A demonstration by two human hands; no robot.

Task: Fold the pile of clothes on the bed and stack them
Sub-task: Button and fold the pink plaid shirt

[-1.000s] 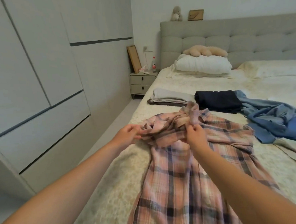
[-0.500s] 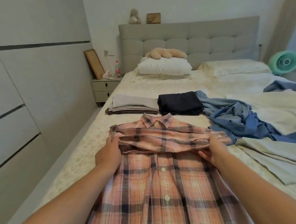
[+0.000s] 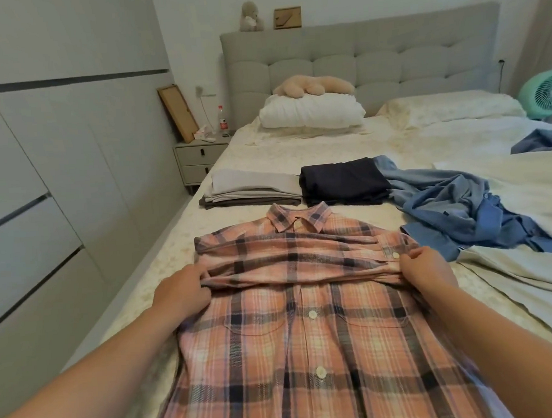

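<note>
While both hands hold it, the pink-and-navy plaid button-up cotton shirt [image 3: 311, 329] lies front-up on the cream patterned bed sheet [image 3: 161, 264], collar pointing toward the grey tufted headboard [image 3: 372, 57]. The left hand [image 3: 184, 292] curls its fingers round a bunched ridge of fabric at the shirt's left edge, and the right hand [image 3: 429, 272] pinches the same ridge at the shirt's right edge, just below a cuff button. That ridge runs straight across the shirt between the two hands, with the sleeves gathered in folds between it and the collar. Below the ridge, the shirt's front lies flat, showing its two chest pockets and a row of white buttons.

Just beyond the shirt's collar sits a folded stack of grey and beige clothes [image 3: 251, 189], and beside that stack, farther from the wardrobe, a folded navy garment [image 3: 344, 180]. A crumpled heap of blue denim-coloured clothes [image 3: 455, 210] lies to the right of the shirt, its near edge close to the right hand. Pale cream fabric [image 3: 525, 193] spreads past that heap, and a flat pale grey-green cloth [image 3: 528, 287] lies near the right forearm.

Farther from the shirt, against the headboard, a white pillow [image 3: 311, 113] carries a beige plush toy [image 3: 312, 85]. Left of the bed stand a grey two-drawer nightstand [image 3: 197, 158] and a grey wardrobe [image 3: 55, 157]. A mint-green fan [image 3: 549, 95] shows at the far right.
</note>
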